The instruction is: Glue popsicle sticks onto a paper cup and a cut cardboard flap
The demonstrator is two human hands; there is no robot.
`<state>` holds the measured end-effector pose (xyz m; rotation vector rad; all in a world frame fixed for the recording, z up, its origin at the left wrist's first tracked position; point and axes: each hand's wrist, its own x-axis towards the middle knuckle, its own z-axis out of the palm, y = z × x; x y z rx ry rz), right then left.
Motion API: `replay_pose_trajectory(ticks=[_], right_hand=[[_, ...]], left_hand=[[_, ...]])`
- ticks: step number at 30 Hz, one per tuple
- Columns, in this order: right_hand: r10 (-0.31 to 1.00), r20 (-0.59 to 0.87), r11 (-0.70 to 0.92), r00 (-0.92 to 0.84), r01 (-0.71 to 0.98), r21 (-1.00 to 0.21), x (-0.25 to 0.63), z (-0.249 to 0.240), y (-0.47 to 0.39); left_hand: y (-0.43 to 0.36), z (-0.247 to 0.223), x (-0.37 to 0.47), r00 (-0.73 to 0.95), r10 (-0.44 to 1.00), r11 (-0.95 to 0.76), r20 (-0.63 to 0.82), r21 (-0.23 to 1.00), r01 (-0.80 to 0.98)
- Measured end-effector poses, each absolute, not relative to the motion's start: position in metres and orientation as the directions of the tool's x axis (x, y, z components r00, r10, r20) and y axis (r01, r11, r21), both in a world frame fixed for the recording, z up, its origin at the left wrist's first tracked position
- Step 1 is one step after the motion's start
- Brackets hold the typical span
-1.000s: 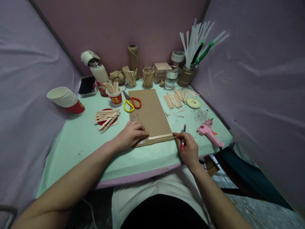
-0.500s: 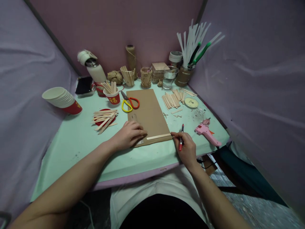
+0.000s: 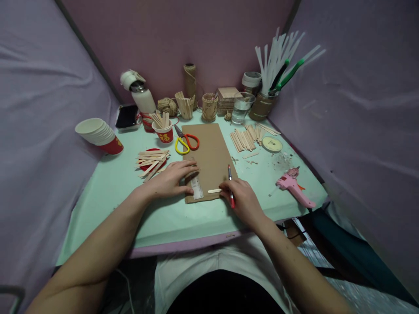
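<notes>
Here's the wooden stick (image 3: 214,191), flat, pale and round-ended, low on the cardboard sheet (image 3: 209,148), its right end tucked under the fingertips of the right hand (image 3: 244,198). That hand is curled closed, a slim red-and-dark pen (image 3: 231,192) caught among the fingers, red tip up. Over to the left hand (image 3: 172,179): loosely spread, thumb well apart from the fingers, resting across the sheet's left edge and gripping nothing that shows. Beside its thumb lies a pale printed strip (image 3: 197,187), while the sheet itself is matt brown, a plain long rectangle.

Just above, scissors (image 3: 186,145) overlap the left edge, one looped handle yellow, the other orange-red. Left of those, a jumble of flat sticks (image 3: 153,159) covers a glossy red dish, and a red paper cup (image 3: 163,133) bristles with more. Out on the right, a neat row of sticks (image 3: 242,140), a round yellowish lid (image 3: 272,144), then the smooth pink glue gun (image 3: 296,187) on its side. Along the back: fuzzy ball of twine (image 3: 167,107), clear cup of water (image 3: 240,109), and tall translucent rods (image 3: 276,61) fanning from a brown jar (image 3: 262,107)
</notes>
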<state>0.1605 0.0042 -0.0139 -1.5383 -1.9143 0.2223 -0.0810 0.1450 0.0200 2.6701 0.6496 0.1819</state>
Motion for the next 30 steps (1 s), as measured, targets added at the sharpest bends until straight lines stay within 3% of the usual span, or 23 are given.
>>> replay_pose_trajectory(ticks=[7,18,21,26,30], right_hand=[[0.94,0.322,0.276,-0.11,0.801,-0.532,0.162,-0.016,0.013],[0.878,0.465,0.109,0.108,0.903,-0.417,0.201,-0.03,0.01],[0.861,0.503,0.186,0.078,0.871,-0.455,0.183,-0.03,-0.002],[0.855,0.5,0.417,-0.139,0.757,-0.502,0.145,-0.03,-0.024],[0.858,0.49,0.425,-0.157,0.752,-0.504,0.137,-0.031,-0.027]], left_hand=[[0.139,0.017,-0.077,0.891,0.454,-0.82,0.015,0.398,0.411],[0.135,0.012,-0.066,0.915,0.404,-0.813,0.022,0.467,0.348],[0.135,0.011,-0.065,0.919,0.393,-0.812,0.022,0.477,0.336],[0.135,0.01,-0.063,0.922,0.385,-0.816,0.028,0.477,0.326],[0.135,0.008,-0.063,0.926,0.375,-0.823,0.047,0.476,0.309]])
